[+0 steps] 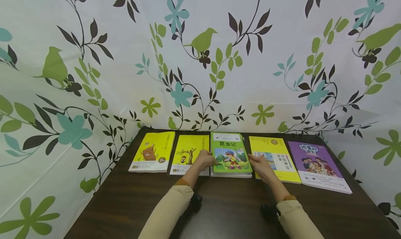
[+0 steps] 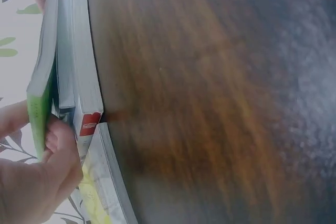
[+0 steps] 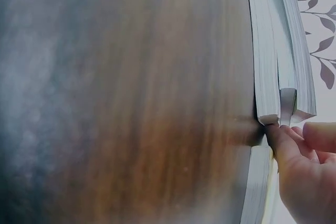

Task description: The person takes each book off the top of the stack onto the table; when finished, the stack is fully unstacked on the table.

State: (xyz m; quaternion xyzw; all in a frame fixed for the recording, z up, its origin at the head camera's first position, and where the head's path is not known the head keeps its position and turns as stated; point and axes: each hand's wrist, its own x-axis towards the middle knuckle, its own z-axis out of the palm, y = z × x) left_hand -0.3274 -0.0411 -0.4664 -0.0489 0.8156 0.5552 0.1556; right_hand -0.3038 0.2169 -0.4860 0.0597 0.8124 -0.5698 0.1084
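A green picture-covered book [image 1: 230, 154] tops a stack in the middle of a row of books. In the left wrist view its spine side tilts up, with a gap above a thinner book [image 2: 65, 66] and a thicker book [image 2: 86, 61] with a red mark. My left hand [image 2: 44, 169] pinches the green book's edge, thumb on the cover side and fingers below. Across the stack, my right hand [image 3: 310, 174] grips the green book's other edge, its fingertips right at the ends of the stacked books [image 3: 268, 51] and its thumb by the top corner.
Two yellow books, one with a bear-like figure [image 1: 152, 152] and one with a tree [image 1: 189, 153], lie on the left. On the right are another yellow book [image 1: 275, 159] and a purple book [image 1: 319, 166]. The dark wooden table [image 1: 232, 207] meets a patterned cloth wall [image 1: 219, 103].
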